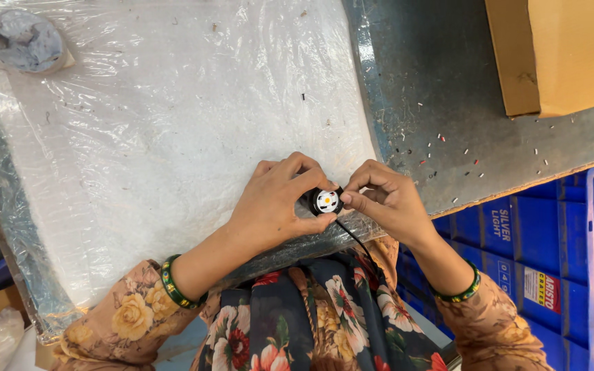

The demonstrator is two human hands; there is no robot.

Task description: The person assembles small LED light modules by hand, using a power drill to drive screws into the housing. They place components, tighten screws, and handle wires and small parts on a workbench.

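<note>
Left hand: the left hand (269, 206) is curled around a small round black part (326, 200), thumb under it and fingers (304, 168) over its top, pinching it at the near edge of the bench.
Right hand: the right hand (388, 199) meets it from 3 o'clock, fingertips (347, 198) pressed together against the part's rim.
Part: its white face with an orange centre is turned up toward the camera; a thin black wire (353, 237) runs from it toward 5 o'clock, down over the flowered clothing.
Progress: as far as can be judged, the white disc already sits inside the black housing and both hands are pressing or adjusting it; whether it is fully seated cannot be told.
Under the hands: a white foam pad under clear plastic sheet (159, 137).
At 10 o'clock: a grey crumpled lump (23, 40).
At 1 o'clock: grey benchtop (441, 103) strewn with tiny scraps, then a cardboard box (558, 55).
At 4 o'clock: blue crates (551, 254).
</note>
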